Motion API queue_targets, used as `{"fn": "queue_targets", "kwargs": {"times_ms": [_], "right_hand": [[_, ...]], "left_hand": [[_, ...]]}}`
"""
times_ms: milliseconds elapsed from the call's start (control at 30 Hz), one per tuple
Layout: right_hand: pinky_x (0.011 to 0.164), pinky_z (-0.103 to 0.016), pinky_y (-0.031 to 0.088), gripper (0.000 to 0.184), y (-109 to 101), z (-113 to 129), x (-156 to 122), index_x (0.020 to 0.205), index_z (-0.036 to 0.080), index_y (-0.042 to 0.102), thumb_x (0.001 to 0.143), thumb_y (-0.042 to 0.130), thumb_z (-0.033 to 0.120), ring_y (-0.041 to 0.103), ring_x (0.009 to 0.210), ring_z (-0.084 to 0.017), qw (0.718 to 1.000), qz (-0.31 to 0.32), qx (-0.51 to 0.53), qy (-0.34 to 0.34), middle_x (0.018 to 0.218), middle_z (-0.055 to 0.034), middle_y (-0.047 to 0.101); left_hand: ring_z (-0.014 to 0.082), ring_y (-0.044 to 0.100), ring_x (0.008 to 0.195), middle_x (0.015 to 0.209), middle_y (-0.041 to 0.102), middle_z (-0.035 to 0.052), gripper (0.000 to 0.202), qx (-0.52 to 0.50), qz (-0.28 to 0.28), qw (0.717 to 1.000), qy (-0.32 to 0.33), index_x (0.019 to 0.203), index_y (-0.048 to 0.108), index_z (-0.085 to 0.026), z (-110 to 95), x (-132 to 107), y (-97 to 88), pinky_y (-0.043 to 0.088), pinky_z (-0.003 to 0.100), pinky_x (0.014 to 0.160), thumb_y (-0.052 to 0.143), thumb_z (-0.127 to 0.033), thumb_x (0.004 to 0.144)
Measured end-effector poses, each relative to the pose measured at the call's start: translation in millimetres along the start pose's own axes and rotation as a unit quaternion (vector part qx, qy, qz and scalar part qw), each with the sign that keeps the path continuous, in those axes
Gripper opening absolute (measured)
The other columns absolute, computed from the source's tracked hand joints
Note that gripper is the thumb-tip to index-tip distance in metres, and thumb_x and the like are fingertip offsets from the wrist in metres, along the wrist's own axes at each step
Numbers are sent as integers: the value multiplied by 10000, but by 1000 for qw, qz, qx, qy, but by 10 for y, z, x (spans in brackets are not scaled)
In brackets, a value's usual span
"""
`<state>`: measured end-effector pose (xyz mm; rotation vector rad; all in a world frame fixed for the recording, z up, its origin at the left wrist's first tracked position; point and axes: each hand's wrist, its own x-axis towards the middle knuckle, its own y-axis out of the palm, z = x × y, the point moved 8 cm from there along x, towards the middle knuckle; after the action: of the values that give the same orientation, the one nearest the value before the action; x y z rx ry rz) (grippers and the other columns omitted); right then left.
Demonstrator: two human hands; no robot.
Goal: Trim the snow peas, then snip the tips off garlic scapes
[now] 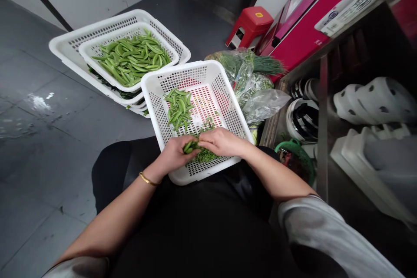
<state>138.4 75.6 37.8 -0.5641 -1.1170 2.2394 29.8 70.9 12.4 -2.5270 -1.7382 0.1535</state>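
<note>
My left hand [176, 153] is closed around a few green pea pods [190, 146], which stick out between thumb and fingers. Close against it, my right hand [220, 141] pinches with thumb and forefinger at the tip of a pod. Both hands are over the near part of a white perforated basket [182, 68] resting on my lap. A small pile of pea pods [179, 108] lies at its left side. Thin green trimmings [204, 155] are heaped under my hands, partly hidden by them.
At the far left, a smaller basket full of pea pods [130, 58] sits in stacked larger white baskets [65, 50]. Bagged greens [250, 74] lie right of my basket. Beyond are a red stool [252, 21], a green basket [293, 150] and a shelf holding white containers [374, 100].
</note>
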Motion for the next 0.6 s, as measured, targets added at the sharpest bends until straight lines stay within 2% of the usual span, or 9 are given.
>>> {"fn": "queue_targets", "kwargs": {"times_ms": [33, 100, 167, 233, 267, 333, 400, 467, 600], "right_hand": [[610, -233, 318, 281, 7, -11, 9, 721, 184, 561, 935, 422, 301, 482, 617, -120, 1000, -14, 12, 6, 657, 8, 544], [626, -225, 341, 289, 16, -106, -21, 755, 185, 590, 941, 407, 309, 510, 626, -118, 997, -40, 50, 31, 647, 14, 560], [645, -220, 363, 303, 52, -275, -103, 787, 183, 626, 944, 399, 307, 542, 637, -116, 994, -32, 80, 62, 647, 14, 587], [646, -227, 376, 236, 136, -477, -183, 852, 181, 665, 898, 497, 340, 573, 669, -130, 993, 24, 61, 100, 707, -3, 637], [639, -235, 382, 234, 187, -581, -200, 916, 181, 676, 843, 579, 382, 587, 692, -148, 990, 59, 36, 121, 758, -18, 661], [630, -256, 398, 438, 286, -753, -125, 1043, 186, 666, 725, 686, 487, 610, 745, -191, 981, 106, -17, 159, 855, -50, 689], [659, -284, 427, 491, 378, -872, 124, 1057, 182, 666, 753, 623, 565, 627, 815, -227, 974, 100, -56, 196, 909, -83, 699], [740, -324, 450, 431, 488, -970, 471, 963, 155, 689, 874, 472, 516, 630, 908, -255, 964, 60, -85, 245, 961, -130, 699], [846, -380, 460, 369, 784, -1124, 997, 1016, 85, 665, 846, 553, 392, 607, 1039, -308, 947, 36, -60, 313, 1090, -215, 658]], "left_hand": [[100, 497, 529, 571, 597, -20, 127, -7, -3, 1000, -10, 682, 675, -174, 16, -4, 7, 398, 204, 506, 774, -168, 602], [90, 474, 473, 560, 584, -26, 156, -77, -75, 993, -47, 701, 645, -168, 110, 2, -147, 381, 201, 451, 772, -200, 616], [88, 485, 442, 617, 624, -6, 198, -192, -172, 963, -74, 731, 610, -165, 227, -1, -406, 374, 201, 406, 766, -227, 628], [71, 473, 411, 648, 642, 8, 205, -300, -223, 924, -82, 718, 583, -160, 317, 6, -607, 356, 189, 375, 754, -241, 640], [60, 458, 396, 641, 638, 8, 205, -343, -222, 908, -88, 707, 580, -156, 349, 21, -654, 344, 180, 363, 749, -254, 645], [47, 435, 380, 591, 603, -8, 233, -405, -192, 887, -112, 702, 590, -152, 395, 55, -651, 324, 162, 346, 756, -303, 639], [52, 440, 385, 553, 567, -20, 290, -435, -159, 876, -133, 703, 599, -156, 420, 73, -584, 317, 154, 335, 774, -371, 617], [64, 450, 395, 532, 551, -22, 330, -437, -138, 878, -138, 702, 600, -161, 424, 83, -521, 322, 158, 332, 785, -413, 596], [96, 484, 425, 518, 563, -4, 286, -398, -108, 902, -124, 676, 581, -159, 412, 92, -471, 357, 179, 341, 779, -352, 603]]}}
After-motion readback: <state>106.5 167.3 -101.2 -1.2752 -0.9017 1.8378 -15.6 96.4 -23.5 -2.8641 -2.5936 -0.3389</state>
